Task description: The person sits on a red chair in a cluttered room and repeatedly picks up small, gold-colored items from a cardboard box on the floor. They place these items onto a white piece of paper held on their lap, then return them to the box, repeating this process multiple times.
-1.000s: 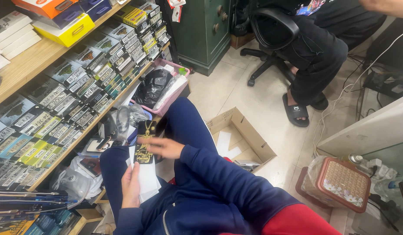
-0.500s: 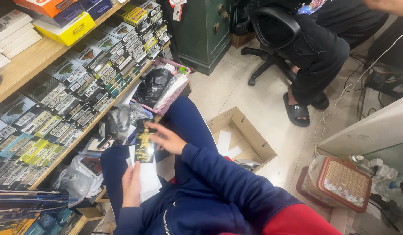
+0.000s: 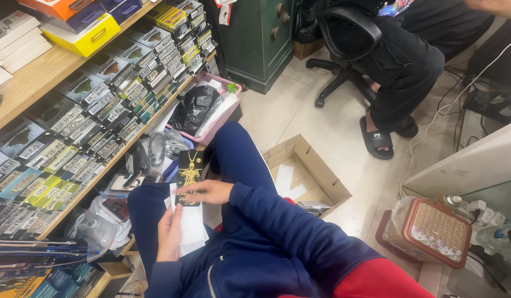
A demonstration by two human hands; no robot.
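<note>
Rows of small packaged boxes fill the sloping wooden shelves (image 3: 40,83) on the left, the largest thing in view, and a green cabinet (image 3: 261,38) stands at the far side beside a black office chair (image 3: 349,38) where another person sits with a sandalled foot on the tile. Nearer the middle an open cardboard box (image 3: 305,176) lies on the floor with a few white slips in it, and a pink basket (image 3: 214,118) holding a black bag sits against the shelf edge. On the near right a brown woven-lidded container (image 3: 435,234) rests on the floor. Over the blue-trousered lap the left hand (image 3: 170,234) clasps a stack of white cards (image 3: 192,226) from below, fingers closed around its edge. The right hand (image 3: 208,192) pinches the black phone case with a gold figure (image 3: 189,172), thumb and fingers together on its lower end, holding it upright just above the stack and touching it. I judge the step in hand to be pairing the case with a card; the next move seems to call for a steady pinch and squaring the case flat on the top card
</note>
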